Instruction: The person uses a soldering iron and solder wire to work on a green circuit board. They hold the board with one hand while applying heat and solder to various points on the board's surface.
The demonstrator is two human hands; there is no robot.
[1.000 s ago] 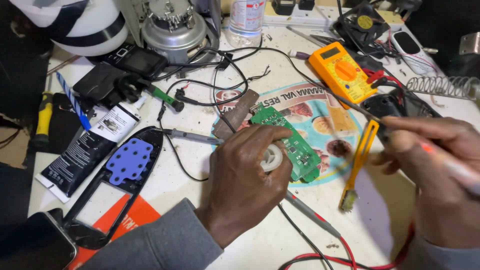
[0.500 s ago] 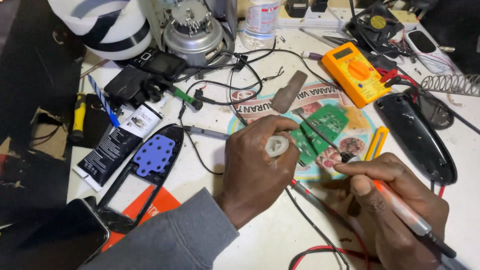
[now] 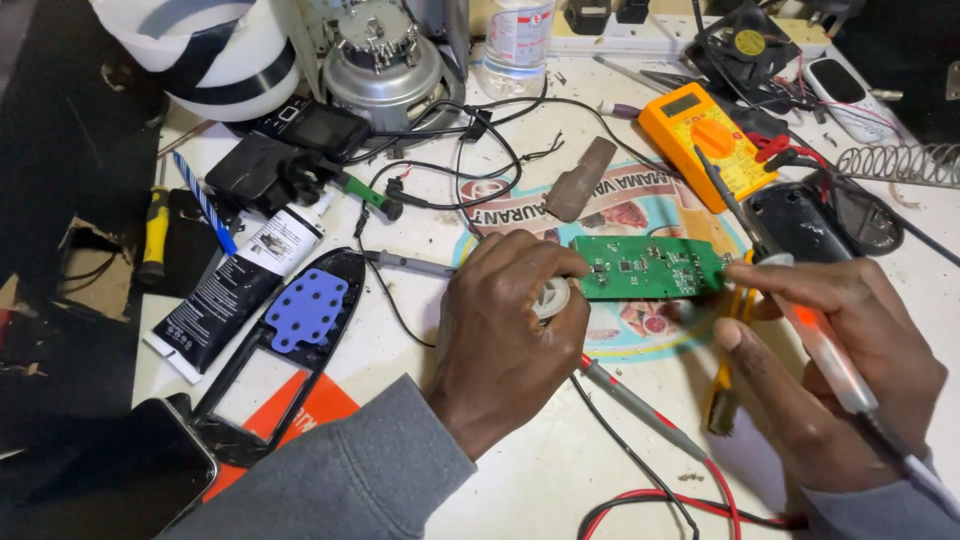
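A green circuit board (image 3: 648,267) lies flat in the middle of the white bench, over a round printed sticker. My left hand (image 3: 503,335) rests against its left end, fingers curled around a small white spool (image 3: 553,296). My right hand (image 3: 835,360) grips a soldering iron (image 3: 822,345) like a pen, with its dark tip touching the board's right edge.
An orange multimeter (image 3: 704,136) sits behind the board, with red and black probe leads (image 3: 640,405) trailing toward me. At left lie a black tube (image 3: 235,285), an open remote shell with a blue keypad (image 3: 305,308), and a phone (image 3: 95,480). A motor (image 3: 385,60) and bottle (image 3: 518,35) stand at the back.
The board has been turned to lie level across the sticker. My right hand brought the iron's tip from above the board down to its right edge.
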